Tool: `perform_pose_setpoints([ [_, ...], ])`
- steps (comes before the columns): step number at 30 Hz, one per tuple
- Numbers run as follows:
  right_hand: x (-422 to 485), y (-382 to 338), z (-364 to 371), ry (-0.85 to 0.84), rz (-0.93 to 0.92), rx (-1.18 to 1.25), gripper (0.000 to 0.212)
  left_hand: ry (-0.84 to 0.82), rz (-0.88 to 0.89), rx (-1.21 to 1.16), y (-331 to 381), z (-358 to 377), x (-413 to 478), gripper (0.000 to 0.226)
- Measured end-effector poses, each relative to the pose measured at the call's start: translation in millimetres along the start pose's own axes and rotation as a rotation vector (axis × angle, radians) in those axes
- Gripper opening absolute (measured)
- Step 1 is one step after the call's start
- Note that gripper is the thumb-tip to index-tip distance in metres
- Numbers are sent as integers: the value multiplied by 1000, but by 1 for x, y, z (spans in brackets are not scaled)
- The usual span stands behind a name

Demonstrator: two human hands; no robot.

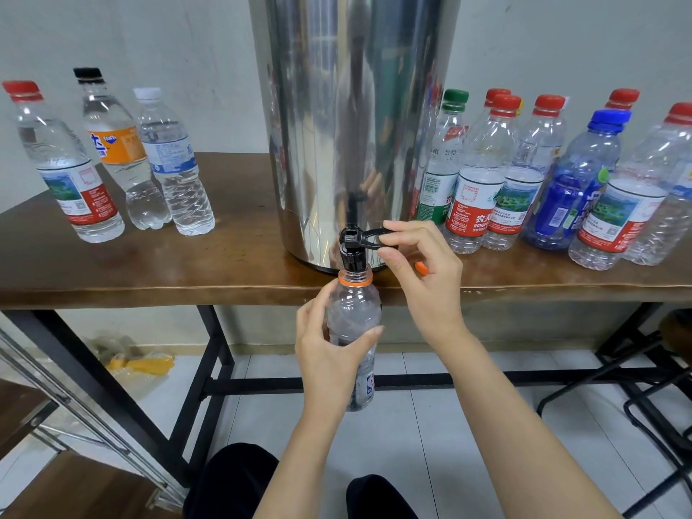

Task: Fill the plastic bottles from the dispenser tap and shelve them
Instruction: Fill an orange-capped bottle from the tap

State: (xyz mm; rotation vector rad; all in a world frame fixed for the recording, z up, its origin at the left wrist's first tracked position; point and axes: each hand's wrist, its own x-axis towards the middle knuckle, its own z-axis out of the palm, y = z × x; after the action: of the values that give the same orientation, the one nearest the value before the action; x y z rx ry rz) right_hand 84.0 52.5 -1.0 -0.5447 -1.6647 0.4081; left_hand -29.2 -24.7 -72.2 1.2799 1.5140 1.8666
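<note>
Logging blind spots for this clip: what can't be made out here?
Head view:
Fill level of the held bottle: the left hand wraps its middle.
Whether water flows from the tap: spout sits inside the neck.
The orange piece: mostly hidden behind the right hand pinching the tap lever.
Top of the dispenser: cut off by the upper edge.

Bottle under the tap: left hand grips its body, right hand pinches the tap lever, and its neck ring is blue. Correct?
Not quite. The head view shows the neck ring is orange, not blue. The rest holds: the left hand grips the body of the bottle under the tap, and the right hand pinches the tap lever.
</note>
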Motion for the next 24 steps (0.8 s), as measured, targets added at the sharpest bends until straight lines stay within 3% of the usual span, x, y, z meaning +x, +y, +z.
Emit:
perform_pose_setpoints([
  [5, 3, -1, -9, -78, -30, -43, 18, -4, 1, -12, 0, -1, 1, 81],
  [14, 9, -2, -17, -140, -112, -203, 9, 0, -13, -21, -2, 0, 1, 81],
  [24, 22, -13, -22, -248, -309, -371, 18, -15, -23, -52, -4, 0, 3, 82],
])
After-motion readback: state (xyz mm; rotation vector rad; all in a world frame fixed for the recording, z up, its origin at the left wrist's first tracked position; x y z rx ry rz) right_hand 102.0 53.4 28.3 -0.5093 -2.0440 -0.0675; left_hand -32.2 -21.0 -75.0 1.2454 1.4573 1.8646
